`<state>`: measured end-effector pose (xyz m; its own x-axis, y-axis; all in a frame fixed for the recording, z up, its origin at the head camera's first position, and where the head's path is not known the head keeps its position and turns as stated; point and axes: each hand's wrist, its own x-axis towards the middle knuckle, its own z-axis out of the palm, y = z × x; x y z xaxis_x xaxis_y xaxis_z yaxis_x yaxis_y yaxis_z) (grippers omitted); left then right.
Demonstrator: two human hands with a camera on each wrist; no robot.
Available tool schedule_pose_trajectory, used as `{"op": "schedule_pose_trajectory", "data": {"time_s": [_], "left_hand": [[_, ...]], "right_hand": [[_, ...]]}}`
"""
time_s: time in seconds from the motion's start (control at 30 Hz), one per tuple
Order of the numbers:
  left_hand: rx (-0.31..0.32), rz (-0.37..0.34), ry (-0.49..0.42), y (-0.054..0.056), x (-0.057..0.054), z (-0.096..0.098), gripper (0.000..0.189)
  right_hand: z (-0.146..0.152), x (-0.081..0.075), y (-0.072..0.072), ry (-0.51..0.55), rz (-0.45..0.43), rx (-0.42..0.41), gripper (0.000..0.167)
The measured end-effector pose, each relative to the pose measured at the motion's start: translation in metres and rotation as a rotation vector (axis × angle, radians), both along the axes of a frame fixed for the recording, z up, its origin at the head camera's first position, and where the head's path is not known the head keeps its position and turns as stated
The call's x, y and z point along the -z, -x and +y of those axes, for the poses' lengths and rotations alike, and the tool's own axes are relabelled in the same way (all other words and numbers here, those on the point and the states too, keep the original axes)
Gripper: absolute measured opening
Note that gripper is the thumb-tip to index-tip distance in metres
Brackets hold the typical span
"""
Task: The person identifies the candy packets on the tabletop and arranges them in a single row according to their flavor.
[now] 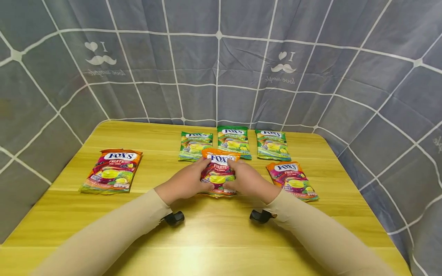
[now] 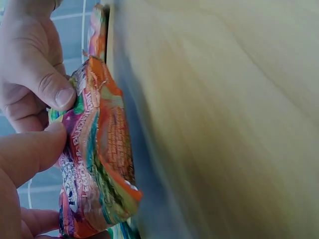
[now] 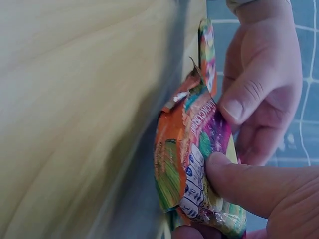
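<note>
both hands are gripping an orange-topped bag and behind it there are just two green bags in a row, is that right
Not quite: the head view shows three green bags in that row, not two. The left hand and right hand do grip the orange-topped bag.

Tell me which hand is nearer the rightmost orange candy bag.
Right. The right hand is just left of that orange bag; the left hand is farther, on the left of the held bag.

And it's three orange FOX'S bags (image 1: 219,171), three green FOX'S bags (image 1: 233,143), two hands (image 1: 186,182), two sleeves (image 1: 114,230) and one table (image 1: 214,241)!
</note>
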<state>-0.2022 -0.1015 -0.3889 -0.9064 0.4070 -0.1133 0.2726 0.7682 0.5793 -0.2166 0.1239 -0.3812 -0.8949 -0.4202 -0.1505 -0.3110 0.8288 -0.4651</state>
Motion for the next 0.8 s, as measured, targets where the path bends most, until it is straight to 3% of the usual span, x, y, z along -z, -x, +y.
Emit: {"op": "schedule_pose_trajectory", "data": {"time_s": [0.23, 0.43, 0.57, 0.8], "left_hand": [[-0.067, 0.004, 0.047, -0.002, -0.004, -0.049, 0.094], [-0.119, -0.064, 0.073, -0.005, -0.004, -0.089, 0.094], [-0.113, -0.104, 0.112, -0.004, -0.003, -0.11, 0.099], [-0.085, -0.095, 0.236, 0.005, 0.0, -0.142, 0.099]], "right_hand": [[-0.051, 0.008, 0.005, 0.058, -0.001, -0.079, 0.091], [-0.089, 0.016, 0.008, 0.014, -0.018, -0.167, 0.091], [-0.107, 0.02, 0.012, -0.011, -0.011, -0.205, 0.091], [-0.132, 0.024, 0.018, -0.03, -0.023, -0.243, 0.095]]}}
